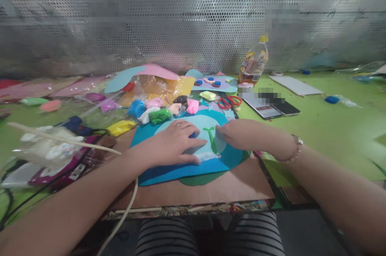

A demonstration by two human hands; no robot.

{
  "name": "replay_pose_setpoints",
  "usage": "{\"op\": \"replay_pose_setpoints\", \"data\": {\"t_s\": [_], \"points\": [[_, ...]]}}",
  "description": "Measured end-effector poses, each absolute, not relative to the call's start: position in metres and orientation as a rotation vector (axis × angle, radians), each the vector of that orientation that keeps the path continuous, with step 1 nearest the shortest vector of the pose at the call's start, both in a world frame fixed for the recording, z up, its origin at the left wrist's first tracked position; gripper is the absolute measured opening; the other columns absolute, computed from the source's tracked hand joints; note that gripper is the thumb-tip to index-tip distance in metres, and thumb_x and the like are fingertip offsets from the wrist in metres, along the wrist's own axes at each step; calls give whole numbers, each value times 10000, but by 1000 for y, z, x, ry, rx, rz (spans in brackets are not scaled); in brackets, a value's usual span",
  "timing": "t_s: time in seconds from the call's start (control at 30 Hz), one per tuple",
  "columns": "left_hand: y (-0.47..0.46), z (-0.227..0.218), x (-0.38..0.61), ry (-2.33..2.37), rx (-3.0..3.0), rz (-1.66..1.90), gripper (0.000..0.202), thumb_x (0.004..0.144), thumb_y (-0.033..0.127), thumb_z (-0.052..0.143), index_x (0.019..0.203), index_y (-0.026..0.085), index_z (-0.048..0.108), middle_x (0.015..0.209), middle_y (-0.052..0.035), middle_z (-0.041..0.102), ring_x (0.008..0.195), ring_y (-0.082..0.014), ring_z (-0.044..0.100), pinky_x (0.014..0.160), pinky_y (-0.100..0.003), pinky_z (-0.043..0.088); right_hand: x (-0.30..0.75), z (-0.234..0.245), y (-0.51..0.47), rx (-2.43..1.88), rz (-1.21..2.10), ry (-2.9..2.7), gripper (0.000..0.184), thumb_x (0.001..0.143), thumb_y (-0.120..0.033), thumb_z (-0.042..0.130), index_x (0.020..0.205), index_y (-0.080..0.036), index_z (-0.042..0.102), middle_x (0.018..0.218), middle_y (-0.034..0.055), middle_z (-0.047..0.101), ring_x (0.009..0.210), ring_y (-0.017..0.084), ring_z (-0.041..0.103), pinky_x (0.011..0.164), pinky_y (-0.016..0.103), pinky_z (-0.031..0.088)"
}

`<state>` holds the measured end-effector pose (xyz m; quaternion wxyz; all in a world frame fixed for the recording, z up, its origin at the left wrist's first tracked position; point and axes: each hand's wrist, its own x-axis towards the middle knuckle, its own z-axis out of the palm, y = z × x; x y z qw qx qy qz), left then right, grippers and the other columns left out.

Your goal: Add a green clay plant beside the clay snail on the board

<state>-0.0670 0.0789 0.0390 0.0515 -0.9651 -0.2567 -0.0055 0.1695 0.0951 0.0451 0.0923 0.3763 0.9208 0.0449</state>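
My left hand (175, 141) lies on a stack of blue felt sheets (169, 169), fingers curled over a small dark blue piece of clay that shows at the fingertips. My right hand (241, 133) rests on the light blue oval (197, 121), its fingertips pinched beside a thin green clay strip (211, 139) stuck on the oval. A bracelet sits on my right wrist. The felt lies on a brown board (211, 191) over my lap.
Bagged lumps of coloured clay (159, 115) lie behind the felt, with red scissors (229, 101), a bottle (254, 63), two phones (271, 107), a glue gun (76, 125) and cables at left. A perforated metal screen closes off the back.
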Motion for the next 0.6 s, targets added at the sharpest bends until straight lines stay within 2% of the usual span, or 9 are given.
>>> {"op": "replay_pose_setpoints", "data": {"t_s": [0.1, 0.23, 0.4, 0.6], "points": [[80, 39, -67, -775, -2938, -21, 453, 848, 537, 501, 1217, 275, 521, 1197, -80, 511, 1130, -261, 419, 981, -413, 265, 167, 44, 94, 1120, 66, 2720, 299, 867, -173, 332, 985, -108, 598, 624, 53, 573, 453, 106, 377, 433, 253, 202], [80, 39, -66, -766, -2931, -27, 444, 850, 536, 499, 1214, 283, 519, 1189, -74, 516, 1122, -252, 421, 976, -407, 271, 166, 45, 96, 1134, 70, 2722, 322, 882, -183, 314, 1017, -106, 596, 673, 75, 592, 483, 116, 416, 445, 259, 212], [79, 40, -66, -769, -2922, -16, 455, 847, 547, 496, 1214, 278, 520, 1192, -78, 514, 1122, -255, 420, 976, -409, 270, 167, 43, 100, 1148, 100, 2720, 396, 883, -188, 288, 1183, -90, 528, 663, 80, 599, 481, 139, 440, 436, 268, 206], [79, 38, -67, -766, -2929, -32, 448, 850, 548, 491, 1210, 284, 521, 1181, -69, 517, 1106, -248, 428, 971, -396, 273, 170, 41, 102, 1152, 126, 2716, 400, 888, -198, 289, 1185, -102, 539, 705, 101, 609, 529, 154, 494, 448, 266, 216]]}}
